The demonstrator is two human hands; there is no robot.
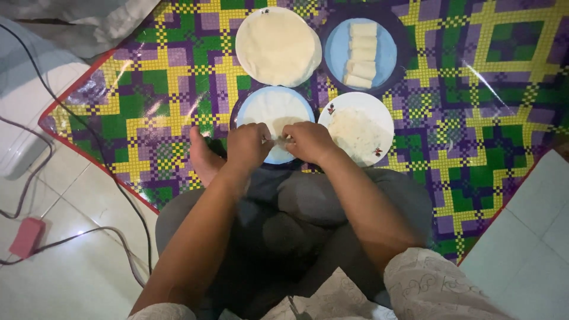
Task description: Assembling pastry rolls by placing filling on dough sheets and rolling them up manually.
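Note:
I sit cross-legged on a patterned mat [474, 106] on the floor. My left hand [248, 146] and my right hand [308, 141] meet over the near edge of a blue plate [261, 102] that carries a thin pale wrapper sheet [278, 115]. Both hands pinch the wrapper's near edge, fingers curled on it. Right of that plate sits a white plate [382, 115] with a pale filling [355, 130] spread on it.
At the back, a stack of round wrappers [277, 46] lies on a plate, and a blue plate [339, 50] holds several finished rolls [361, 54]. My bare foot [203, 157] rests on the mat. Cables and a red plug [26, 236] lie on the tiled floor at left.

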